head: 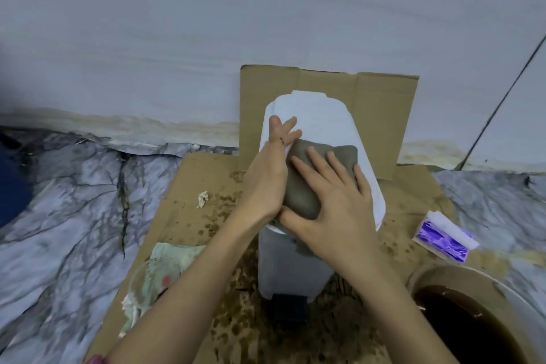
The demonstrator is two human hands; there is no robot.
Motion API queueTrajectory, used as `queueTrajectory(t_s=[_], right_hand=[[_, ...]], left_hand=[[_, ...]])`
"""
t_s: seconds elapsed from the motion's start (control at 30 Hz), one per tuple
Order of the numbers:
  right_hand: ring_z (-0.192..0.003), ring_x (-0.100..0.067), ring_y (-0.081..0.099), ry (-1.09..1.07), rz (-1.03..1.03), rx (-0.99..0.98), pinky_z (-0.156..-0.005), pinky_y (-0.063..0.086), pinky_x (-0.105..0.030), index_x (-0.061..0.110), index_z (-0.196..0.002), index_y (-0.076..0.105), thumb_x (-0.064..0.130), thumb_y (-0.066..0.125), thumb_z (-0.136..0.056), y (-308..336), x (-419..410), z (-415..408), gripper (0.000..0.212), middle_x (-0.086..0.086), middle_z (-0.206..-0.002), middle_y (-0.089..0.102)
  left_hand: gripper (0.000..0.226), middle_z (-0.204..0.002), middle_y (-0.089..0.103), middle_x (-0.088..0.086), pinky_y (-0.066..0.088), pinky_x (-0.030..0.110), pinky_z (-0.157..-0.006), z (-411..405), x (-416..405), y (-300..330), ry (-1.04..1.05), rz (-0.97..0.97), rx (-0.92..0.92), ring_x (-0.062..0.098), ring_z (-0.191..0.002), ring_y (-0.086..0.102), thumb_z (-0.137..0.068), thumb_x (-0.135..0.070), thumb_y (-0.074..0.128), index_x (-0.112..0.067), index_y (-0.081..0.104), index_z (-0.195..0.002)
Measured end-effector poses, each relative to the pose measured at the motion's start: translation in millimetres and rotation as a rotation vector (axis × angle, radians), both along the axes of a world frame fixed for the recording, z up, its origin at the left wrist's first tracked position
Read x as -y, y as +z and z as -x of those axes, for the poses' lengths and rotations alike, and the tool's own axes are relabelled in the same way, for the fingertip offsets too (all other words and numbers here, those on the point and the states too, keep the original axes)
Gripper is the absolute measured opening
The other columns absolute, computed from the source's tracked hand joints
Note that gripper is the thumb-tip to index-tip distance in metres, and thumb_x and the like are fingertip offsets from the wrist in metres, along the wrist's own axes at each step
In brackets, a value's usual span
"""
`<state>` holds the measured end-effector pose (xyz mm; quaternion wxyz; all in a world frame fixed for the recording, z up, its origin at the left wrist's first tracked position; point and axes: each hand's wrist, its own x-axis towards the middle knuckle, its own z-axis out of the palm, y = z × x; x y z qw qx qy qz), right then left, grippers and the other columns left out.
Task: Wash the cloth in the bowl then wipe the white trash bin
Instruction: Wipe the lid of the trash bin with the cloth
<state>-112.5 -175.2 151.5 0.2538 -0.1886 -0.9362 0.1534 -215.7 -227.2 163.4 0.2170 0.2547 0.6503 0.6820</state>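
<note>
grey cloth (310, 174) flat on bin (322, 124) lid, right hand (334, 207) spread flat pressing it, left hand (266, 177) fingers straight, resting on lid beside cloth's left edge, bowl (478, 322) of brown water near right

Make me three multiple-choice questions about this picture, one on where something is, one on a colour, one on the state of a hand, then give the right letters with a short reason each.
1. Where is the grey cloth?
A. In the bowl
B. On the lid of the white trash bin
C. On the marble-patterned floor

2. What colour is the liquid in the bowl?
A. Clear
B. Blue
C. Dark brown

3. How is the right hand placed?
A. Fingers spread flat, pressing on the cloth
B. Clenched in an empty fist
C. Dipped in the bowl

Answers:
1 B, the cloth lies on the bin's lid under the hand.
2 C, the bowl at lower right holds dark brown water.
3 A, the fingers lie straight over the cloth, while the left hand steadies the lid beside it.
</note>
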Motion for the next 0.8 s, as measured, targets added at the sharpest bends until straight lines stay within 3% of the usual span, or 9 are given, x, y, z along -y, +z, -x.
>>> queueTrajectory(t_s=[0.1, 0.2, 0.3, 0.4, 0.5, 0.67, 0.73, 0.8], right_hand=[[-0.139, 0.006, 0.008, 0.017, 0.110, -0.039, -0.113, -0.007, -0.024, 0.047, -0.137, 0.039, 0.065, 0.039, -0.059, -1.6, -7.8, -8.5, 0.080, 0.024, -0.150, 0.021], [-0.139, 0.008, 0.012, 0.028, 0.364, -0.174, -0.115, 0.012, -0.026, 0.050, -0.126, 0.048, 0.055, 0.051, -0.056, -5.4, -27.1, -33.4, 0.071, 0.022, -0.151, 0.024], [-0.140, 0.008, 0.015, -0.020, 0.522, -0.267, -0.117, 0.020, -0.030, 0.045, -0.124, 0.054, 0.042, 0.058, -0.060, -10.5, -28.9, -40.2, 0.065, 0.021, -0.151, 0.029], [-0.141, -0.010, 0.025, -0.115, 0.220, -0.279, -0.119, 0.015, -0.045, 0.032, -0.127, 0.058, 0.047, 0.053, -0.067, -18.6, -7.4, -24.5, 0.062, 0.005, -0.149, 0.039], [-0.136, -0.022, 0.039, -0.141, -0.054, -0.179, -0.117, 0.012, -0.046, 0.026, -0.125, 0.060, 0.061, 0.054, -0.068, -21.2, 16.0, -6.0, 0.068, -0.004, -0.143, 0.048], [-0.137, -0.017, 0.036, -0.152, 0.014, -0.206, -0.117, 0.012, -0.045, 0.033, -0.124, 0.060, 0.058, 0.051, -0.070, -20.5, 4.8, -15.8, 0.060, 0.002, -0.144, 0.047], [-0.138, -0.019, 0.034, -0.164, 0.034, -0.235, -0.115, 0.019, -0.052, 0.031, -0.125, 0.060, 0.055, 0.049, -0.073, -23.9, -2.6, -24.1, 0.058, 0.002, -0.145, 0.046], [-0.138, -0.023, 0.033, -0.180, -0.028, -0.190, -0.116, 0.016, -0.051, 0.029, -0.126, 0.059, 0.062, 0.048, -0.075, -24.3, -2.1, -22.8, 0.062, -0.001, -0.145, 0.045]], left_hand=[[0.074, -0.125, 0.058, -0.028, 0.022, 0.036, -0.113, -1.5, -0.5, -2.9, 0.017, 0.058, -0.048, -0.002, -0.124, 0.044, -0.067, -0.088, 0.004, -0.060, 0.047, -0.120], [0.084, -0.126, 0.057, -0.028, 0.016, 0.032, -0.105, 1.2, -1.5, -5.0, 0.037, 0.081, -0.078, -0.001, -0.124, 0.038, -0.066, -0.085, -0.004, -0.055, 0.042, -0.130], [0.082, -0.128, 0.057, -0.026, 0.012, 0.030, -0.100, 3.8, -1.8, -6.2, 0.034, 0.074, -0.068, -0.002, -0.121, 0.036, -0.071, -0.079, -0.004, -0.051, 0.041, -0.133], [0.085, -0.125, 0.059, -0.026, 0.017, 0.030, -0.107, 6.3, -1.4, -7.2, 0.039, 0.024, -0.025, -0.001, -0.126, 0.040, -0.067, -0.085, 0.001, -0.050, 0.047, -0.130], [0.069, -0.134, 0.051, -0.029, 0.016, 0.036, -0.118, 4.9, 0.5, -5.7, 0.027, -0.034, 0.003, -0.007, -0.130, 0.037, -0.081, -0.078, 0.005, -0.048, 0.047, -0.127], [0.085, -0.144, 0.043, -0.016, 0.016, 0.038, -0.119, 6.3, 5.3, -4.0, -0.077, -0.101, 0.051, -0.001, -0.136, 0.032, -0.079, -0.073, 0.004, -0.030, 0.037, -0.144], [0.080, -0.148, 0.041, -0.010, 0.016, 0.040, -0.119, 10.8, 8.4, -3.9, -0.135, -0.130, 0.114, 0.005, -0.139, 0.032, -0.085, -0.069, -0.003, -0.029, 0.036, -0.143], [0.078, -0.149, 0.039, -0.008, 0.017, 0.042, -0.119, 15.0, 15.2, -1.6, -0.189, -0.163, 0.188, 0.008, -0.139, 0.032, -0.087, -0.068, -0.005, -0.031, 0.036, -0.143]])
